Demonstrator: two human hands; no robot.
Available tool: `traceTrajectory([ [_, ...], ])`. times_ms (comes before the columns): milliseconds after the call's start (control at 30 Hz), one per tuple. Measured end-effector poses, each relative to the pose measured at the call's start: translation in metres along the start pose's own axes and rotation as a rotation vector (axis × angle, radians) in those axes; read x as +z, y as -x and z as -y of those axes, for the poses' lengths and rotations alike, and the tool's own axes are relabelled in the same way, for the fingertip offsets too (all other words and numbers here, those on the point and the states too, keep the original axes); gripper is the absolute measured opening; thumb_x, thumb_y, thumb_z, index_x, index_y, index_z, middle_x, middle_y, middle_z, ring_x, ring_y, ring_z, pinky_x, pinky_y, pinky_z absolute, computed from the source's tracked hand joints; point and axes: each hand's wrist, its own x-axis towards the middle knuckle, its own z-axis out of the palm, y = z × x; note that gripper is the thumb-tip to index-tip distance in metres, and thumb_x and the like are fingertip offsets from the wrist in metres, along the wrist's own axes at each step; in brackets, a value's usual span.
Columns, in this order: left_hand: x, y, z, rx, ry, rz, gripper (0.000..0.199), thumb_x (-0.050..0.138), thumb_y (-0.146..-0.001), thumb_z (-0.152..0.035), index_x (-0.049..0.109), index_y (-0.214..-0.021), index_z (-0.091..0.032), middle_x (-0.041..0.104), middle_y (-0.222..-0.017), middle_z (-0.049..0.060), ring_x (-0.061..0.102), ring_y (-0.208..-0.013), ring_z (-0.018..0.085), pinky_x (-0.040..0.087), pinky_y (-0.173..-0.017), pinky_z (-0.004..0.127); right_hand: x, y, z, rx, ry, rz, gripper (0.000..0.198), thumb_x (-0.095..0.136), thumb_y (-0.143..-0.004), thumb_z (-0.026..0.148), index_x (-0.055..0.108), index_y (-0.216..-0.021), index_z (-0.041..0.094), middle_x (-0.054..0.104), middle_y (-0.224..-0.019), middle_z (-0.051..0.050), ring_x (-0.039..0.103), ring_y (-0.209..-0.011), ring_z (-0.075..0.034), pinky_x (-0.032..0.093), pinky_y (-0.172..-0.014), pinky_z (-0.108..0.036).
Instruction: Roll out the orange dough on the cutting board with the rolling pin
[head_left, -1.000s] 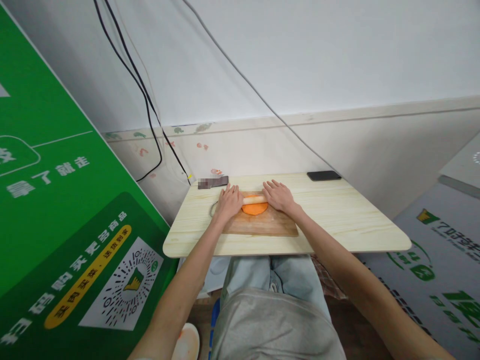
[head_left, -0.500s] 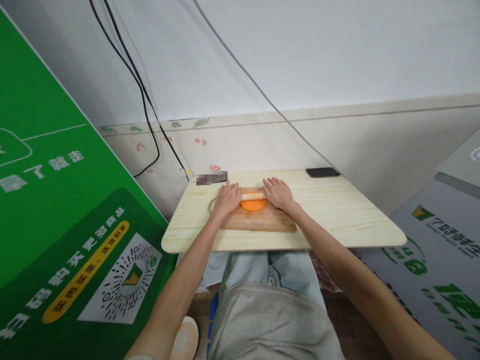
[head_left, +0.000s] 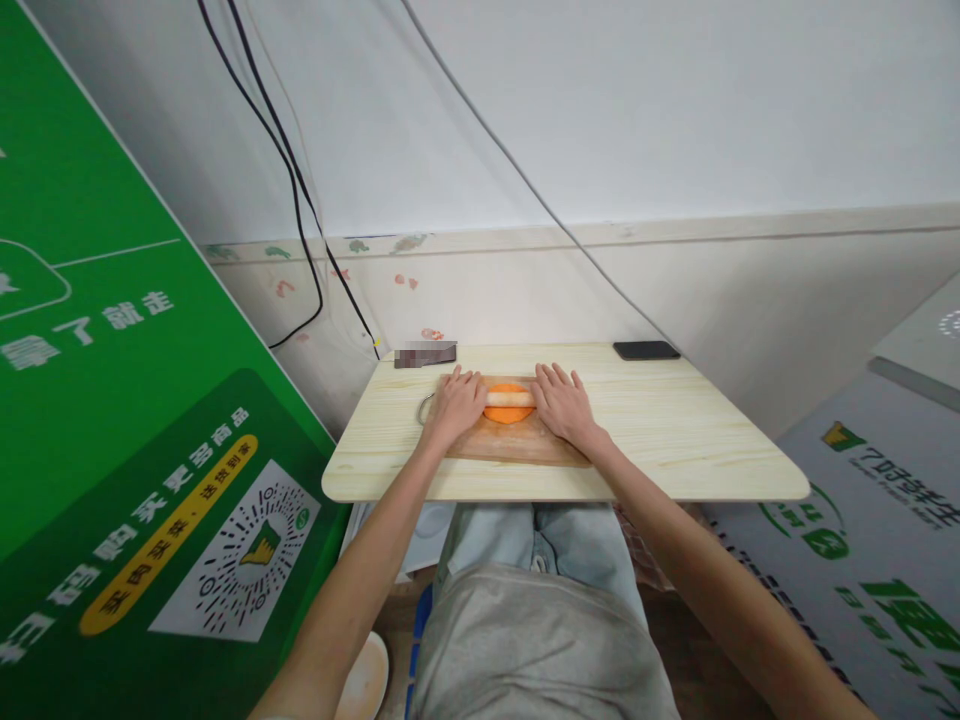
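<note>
A pale wooden rolling pin point(head_left: 511, 399) lies crosswise over a flat, round orange sheet of what looks like dough point(head_left: 510, 414). Both are on a brown wooden board point(head_left: 510, 445) with a metal ring at its left side. My left hand point(head_left: 459, 402) lies over the pin's left end, its fingers stretched forward. Over the right end rests my right hand point(head_left: 564, 402), fingers extended and slightly spread. Both palms cover the ends of the pin; only its middle shows. Neither hand is wrapped round it, as far as I can see.
The light wood table point(head_left: 690, 440) stands against the wall. A dark phone point(head_left: 646, 350) lies at its back right, and a partly blurred dark flat object point(head_left: 439, 355) at its back left. Cables hang down the wall. A green panel point(head_left: 112, 350) stands at left; a white dish point(head_left: 366, 680) is below.
The rolling pin and both hands have come slightly nearer to me over the orange sheet, and more of the sheet shows beyond the pin. The view has shifted a little.
</note>
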Motion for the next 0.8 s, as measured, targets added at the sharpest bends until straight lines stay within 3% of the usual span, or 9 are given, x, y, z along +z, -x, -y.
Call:
traceTrajectory([
  [433, -0.004, 0.02, -0.006, 0.025, 0.017, -0.034, 0.045, 0.032, -0.108, -0.03, 0.071, -0.127, -0.014, 0.062, -0.153, 0.014, 0.04, -0.156, 0.032, 0.029, -0.128, 0.054, -0.002, 0.018, 0.003, -0.028, 0.027, -0.029, 0.063, 0.019, -0.11, 0.032, 0.046, -0.159, 0.004, 0.049, -0.164, -0.017, 0.04, -0.155, -0.032, 0.028, -0.127, -0.055],
  [800, -0.006, 0.047, -0.019, -0.007, 0.101, -0.114, 0.047, 0.033, -0.107, -0.029, 0.064, -0.139, -0.013, 0.058, -0.157, 0.013, 0.035, -0.159, 0.031, 0.028, -0.131, 0.055, -0.007, 0.039, 0.008, -0.054, -0.01, -0.044, 0.063, 0.02, -0.11, 0.033, 0.048, -0.158, 0.003, 0.049, -0.163, -0.018, 0.038, -0.156, -0.03, 0.025, -0.129, -0.051],
])
